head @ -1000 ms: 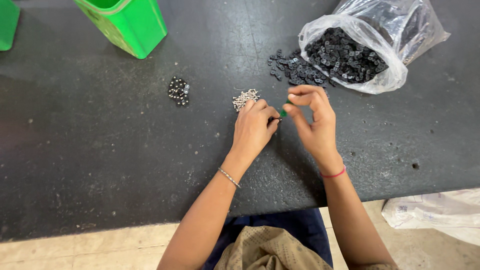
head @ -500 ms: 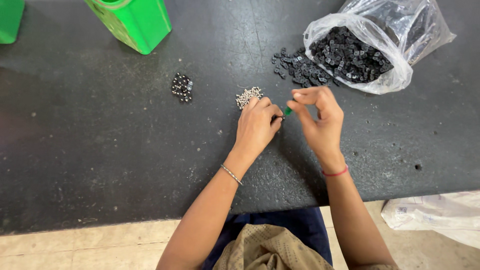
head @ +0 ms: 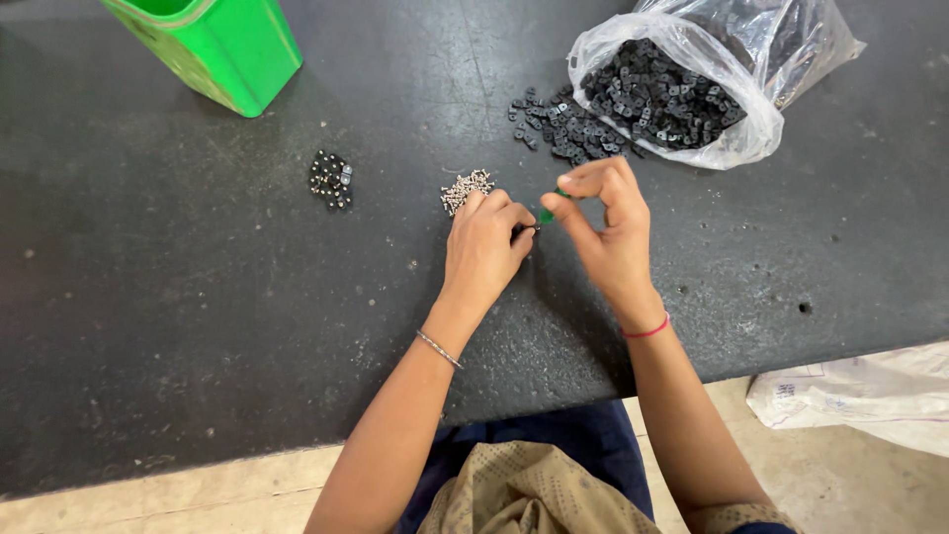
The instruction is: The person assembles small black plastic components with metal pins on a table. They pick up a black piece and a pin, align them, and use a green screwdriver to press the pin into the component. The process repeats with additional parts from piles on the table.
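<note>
My left hand (head: 486,242) rests on the dark tabletop (head: 198,297) with its fingers pinched on a small black part (head: 522,230). My right hand (head: 605,227) holds a small green-handled tool (head: 549,212) whose tip meets that part. A small heap of silver screws (head: 465,189) lies just beyond my left hand. A cluster of small black pieces (head: 330,179) sits further left. Loose black parts (head: 554,121) spill from a clear plastic bag (head: 692,89) full of the same parts, beyond my right hand.
A green plastic bin (head: 217,44) stands at the far left of the table. A white plastic bag (head: 860,391) lies on the floor at the lower right, past the table's near edge.
Both hands stay together at the same spot, with only slight finger movement at the tool. The view has shifted a little.
</note>
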